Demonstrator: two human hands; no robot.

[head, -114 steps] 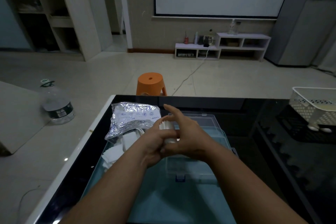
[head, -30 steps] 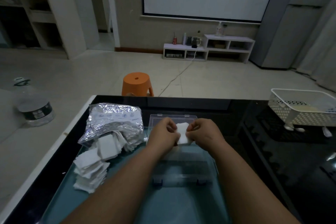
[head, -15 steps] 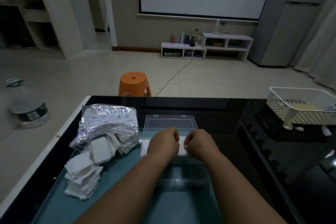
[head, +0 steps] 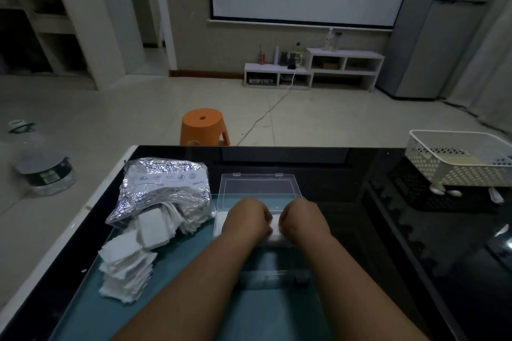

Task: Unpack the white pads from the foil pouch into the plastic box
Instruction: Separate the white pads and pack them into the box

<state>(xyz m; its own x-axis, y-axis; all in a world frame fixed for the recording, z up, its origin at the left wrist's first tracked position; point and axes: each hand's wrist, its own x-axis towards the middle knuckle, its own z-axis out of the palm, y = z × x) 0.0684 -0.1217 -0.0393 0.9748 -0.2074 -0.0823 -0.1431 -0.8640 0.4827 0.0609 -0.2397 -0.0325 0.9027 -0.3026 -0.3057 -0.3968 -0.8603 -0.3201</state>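
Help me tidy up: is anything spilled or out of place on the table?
White pads spill from the open foil pouch and lie in an uneven heap on the teal mat, left of the plastic box rather than in it.

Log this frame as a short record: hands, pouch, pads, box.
Left hand: grips held pads, low in plastic box
Right hand: grips same pads, opposite side
Box lid: open, flat behind
Foil pouch: left of box, pads spilling out
Loose pads: piled on teal mat
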